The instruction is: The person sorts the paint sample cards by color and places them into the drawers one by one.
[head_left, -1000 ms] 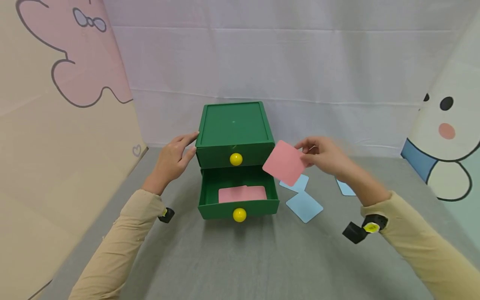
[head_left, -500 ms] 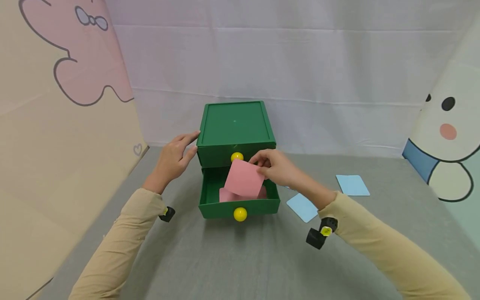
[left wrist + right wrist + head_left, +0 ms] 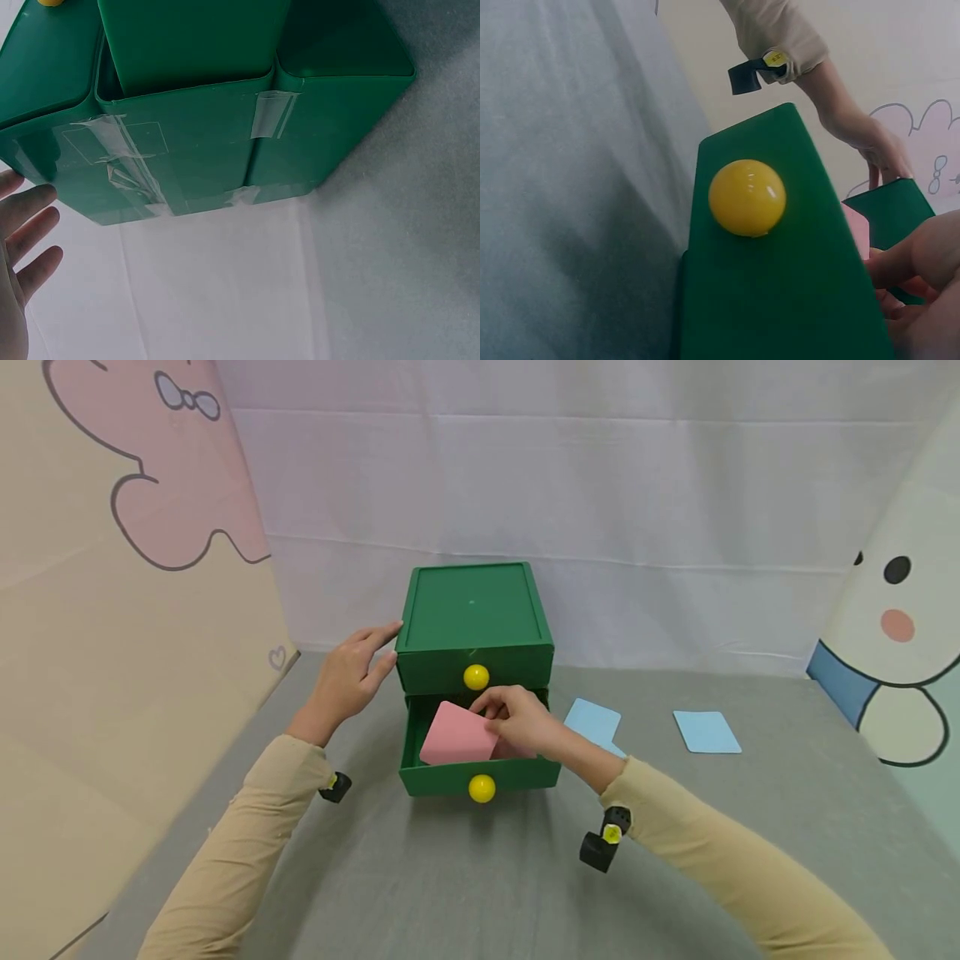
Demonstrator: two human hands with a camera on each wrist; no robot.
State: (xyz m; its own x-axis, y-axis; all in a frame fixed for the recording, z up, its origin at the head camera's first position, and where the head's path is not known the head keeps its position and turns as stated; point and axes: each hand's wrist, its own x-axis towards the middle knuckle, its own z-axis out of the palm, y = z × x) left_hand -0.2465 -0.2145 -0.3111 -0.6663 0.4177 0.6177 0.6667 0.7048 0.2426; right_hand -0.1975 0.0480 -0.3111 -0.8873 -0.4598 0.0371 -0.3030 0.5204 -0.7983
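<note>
On the grey bench (image 3: 420, 893), nearest the viewer, the lower drawer (image 3: 438, 783) stands pulled out, its yellow knob (image 3: 482, 788) at the middle of its front wall. Behind that wall the right hand (image 3: 521, 722) pinches a pink card (image 3: 456, 735) by its upper right corner, thumb against fingers. The card lies left of and below those fingers, tilted, its lower edge inside the drawer (it looks nearly square, so no long axis stands out). More pink (image 3: 516, 751) shows beneath, toward the drawer's right end. The left hand (image 3: 348, 672), farther from the card, holds its fingers spread, tips at the left edge of the green cabinet (image 3: 474, 606). Blue cards (image 3: 707, 732) lie to the right, toward the bench's far edge
</note>
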